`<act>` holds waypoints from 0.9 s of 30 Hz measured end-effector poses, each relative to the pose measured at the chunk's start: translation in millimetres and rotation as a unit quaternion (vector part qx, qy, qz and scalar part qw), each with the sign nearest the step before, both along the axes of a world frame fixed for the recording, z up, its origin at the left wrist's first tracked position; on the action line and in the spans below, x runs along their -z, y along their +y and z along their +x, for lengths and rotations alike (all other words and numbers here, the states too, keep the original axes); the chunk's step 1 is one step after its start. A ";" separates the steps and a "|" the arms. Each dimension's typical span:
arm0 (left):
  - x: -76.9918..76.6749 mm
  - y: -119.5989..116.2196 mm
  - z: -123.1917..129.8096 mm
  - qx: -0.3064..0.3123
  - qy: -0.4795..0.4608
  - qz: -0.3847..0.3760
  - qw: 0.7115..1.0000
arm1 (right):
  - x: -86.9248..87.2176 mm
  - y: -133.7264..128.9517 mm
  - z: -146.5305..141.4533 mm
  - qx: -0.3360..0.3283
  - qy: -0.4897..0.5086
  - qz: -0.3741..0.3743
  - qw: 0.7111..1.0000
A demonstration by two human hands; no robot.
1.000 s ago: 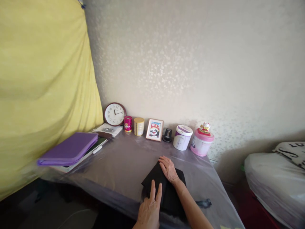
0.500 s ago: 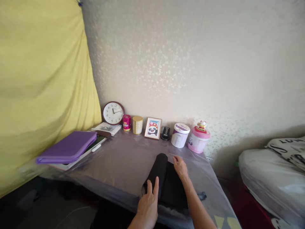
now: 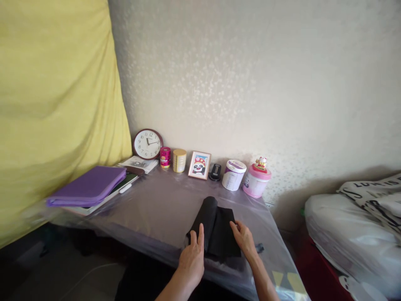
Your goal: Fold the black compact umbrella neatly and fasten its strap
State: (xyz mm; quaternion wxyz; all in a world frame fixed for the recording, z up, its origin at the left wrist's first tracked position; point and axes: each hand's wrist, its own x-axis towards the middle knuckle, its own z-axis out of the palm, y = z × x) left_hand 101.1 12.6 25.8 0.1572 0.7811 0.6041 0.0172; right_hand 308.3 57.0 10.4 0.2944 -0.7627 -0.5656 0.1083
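A roll of thin black material point(image 3: 204, 217) lies on the plastic-covered table in front of me, with a flat loose part point(image 3: 224, 234) spread out to its right. My left hand point(image 3: 191, 261) is at the near end of the roll, two fingers stretched out and apart against its side; its thumb is hard to see. At the right edge of the loose part, my right hand point(image 3: 243, 238) has its fingers curled together on the black sheet. A small dark object point(image 3: 259, 248) lies just right of that wrist; its kind is unclear.
Along the wall stand a clock point(image 3: 148, 144), a pink tin point(image 3: 165, 157), a yellow-lidded canister point(image 3: 179, 161), a picture frame point(image 3: 199, 165), a white tub point(image 3: 233, 175) and a pink tub point(image 3: 257, 180). A purple folder point(image 3: 87, 186) lies left. Plastic-wrapped bedding point(image 3: 354, 225) is at the right.
My right hand has moved from above the far edge of the black sheet down to its right edge. The left hand stays by the roll. The view has shifted slightly.
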 end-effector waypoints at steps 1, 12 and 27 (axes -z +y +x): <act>0.2 -0.1 -0.2 -0.001 -0.002 0.002 1.000 | -4.4 0.2 -3.2 -0.001 -0.008 0.008 1.000; 6.5 0.2 -0.5 -0.004 -0.013 0.025 1.000 | -25.4 10.5 -13.2 -0.030 -0.027 0.017 0.999; -2.7 0.6 -0.9 -0.016 -0.029 0.005 0.999 | -23.2 67.6 -86.3 -0.087 0.418 0.091 0.900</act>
